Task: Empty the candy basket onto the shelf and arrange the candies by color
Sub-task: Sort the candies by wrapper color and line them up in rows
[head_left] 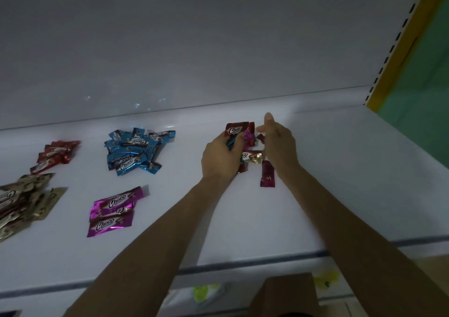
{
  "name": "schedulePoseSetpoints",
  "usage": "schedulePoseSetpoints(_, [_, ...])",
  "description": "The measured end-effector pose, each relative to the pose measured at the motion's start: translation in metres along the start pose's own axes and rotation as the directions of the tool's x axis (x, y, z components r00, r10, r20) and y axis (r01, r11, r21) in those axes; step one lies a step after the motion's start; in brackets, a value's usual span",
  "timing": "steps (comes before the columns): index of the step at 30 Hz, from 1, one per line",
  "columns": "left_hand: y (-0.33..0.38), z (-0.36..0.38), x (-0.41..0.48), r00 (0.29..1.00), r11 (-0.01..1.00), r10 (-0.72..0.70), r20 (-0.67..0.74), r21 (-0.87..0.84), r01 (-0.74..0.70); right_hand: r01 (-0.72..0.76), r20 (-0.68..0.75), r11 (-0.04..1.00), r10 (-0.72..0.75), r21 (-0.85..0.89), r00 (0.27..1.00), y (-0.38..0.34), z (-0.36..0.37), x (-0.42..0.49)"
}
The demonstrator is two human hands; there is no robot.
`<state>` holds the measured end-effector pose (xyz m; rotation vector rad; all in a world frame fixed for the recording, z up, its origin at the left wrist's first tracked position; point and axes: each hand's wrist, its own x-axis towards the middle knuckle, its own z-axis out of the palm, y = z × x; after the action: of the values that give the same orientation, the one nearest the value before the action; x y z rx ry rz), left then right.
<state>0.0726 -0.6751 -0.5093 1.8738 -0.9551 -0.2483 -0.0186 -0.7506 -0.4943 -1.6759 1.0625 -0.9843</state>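
Observation:
On the white shelf (340, 183) lie sorted candy piles: red (57, 153) at far left, blue (132, 151) in the middle, gold (21, 200) at the left edge, and magenta (113, 210) in front. A small mixed heap (252, 156) lies at centre right, with one dark red candy (267, 174) beside it. My left hand (218, 157) grips several candies from that heap, a red one (236, 129) on top and a blue one under the fingers. My right hand (279, 144) hovers over the heap's right side, fingers extended and holding nothing.
The shelf's back wall (218, 49) rises behind the piles. A yellow slotted upright (398, 42) and a green panel (427, 93) stand at the right. A brown box-like object (289, 295) sits below the shelf's front edge (243, 263).

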Motion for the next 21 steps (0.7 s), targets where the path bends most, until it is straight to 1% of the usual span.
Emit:
schedulePoseSetpoints(1, [0.002,-0.001,0.0,1.0,1.0,-0.002,0.008,0.013,0.002,-0.046,0.032,0.999,0.046,0.013,0.998,-0.004,-0.003,0.0])
schedulePoseSetpoints(2, [0.004,-0.001,-0.001,1.0,1.0,-0.004,0.015,0.018,0.004,-0.06,0.05,0.998,0.06,-0.004,0.997,-0.007,-0.006,-0.002])
schedulePoseSetpoints(4, [0.003,-0.003,-0.003,1.0,1.0,-0.005,0.015,0.024,0.005,-0.009,0.053,0.993,0.015,-0.119,0.998,-0.002,-0.014,-0.011])
schedulePoseSetpoints(6, [0.002,-0.006,-0.007,1.0,1.0,-0.005,0.01,0.025,0.005,0.049,0.051,0.962,-0.037,-0.269,0.998,0.007,-0.023,-0.023])
schedulePoseSetpoints(8, [0.002,-0.012,-0.011,1.0,0.999,-0.001,0.002,0.039,0.001,0.062,0.064,0.915,-0.04,-0.399,0.997,0.01,-0.027,-0.036])
schedulePoseSetpoints(11, [0.0,-0.022,-0.015,1.0,0.999,-0.013,-0.016,0.043,0.013,0.086,0.091,0.844,-0.044,-0.53,0.995,0.009,-0.028,-0.054])
schedulePoseSetpoints(13, [-0.004,-0.029,-0.017,0.999,0.998,-0.052,-0.014,-0.031,0.052,0.108,0.115,0.744,-0.042,-0.659,0.992,0.008,-0.028,-0.061])
schedulePoseSetpoints(15, [-0.007,-0.036,-0.017,0.993,0.983,-0.114,-0.014,-0.148,0.11,0.11,0.139,0.647,-0.006,-0.755,0.99,0.003,-0.027,-0.065])
schedulePoseSetpoints(16, [-0.008,-0.04,-0.017,0.988,0.968,-0.155,-0.02,-0.204,0.148,0.117,0.147,0.619,-0.003,-0.777,0.989,-0.002,-0.026,-0.065])
schedulePoseSetpoints(18, [-0.007,-0.047,-0.017,0.972,0.933,-0.231,-0.034,-0.293,0.211,0.161,0.167,0.575,-0.043,-0.802,0.985,-0.01,-0.021,-0.067])
schedulePoseSetpoints(19, [-0.007,-0.05,-0.016,0.966,0.916,-0.255,-0.037,-0.329,0.229,0.187,0.173,0.564,-0.079,-0.804,0.982,-0.014,-0.018,-0.068])
schedulePoseSetpoints(20, [-0.006,-0.052,-0.016,0.961,0.901,-0.275,-0.033,-0.358,0.246,0.203,0.166,0.586,-0.117,-0.784,0.979,-0.017,-0.015,-0.067])
schedulePoseSetpoints(21, [-0.005,-0.054,-0.016,0.956,0.887,-0.293,-0.027,-0.381,0.261,0.197,0.143,0.656,-0.136,-0.728,0.98,-0.018,-0.011,-0.066])
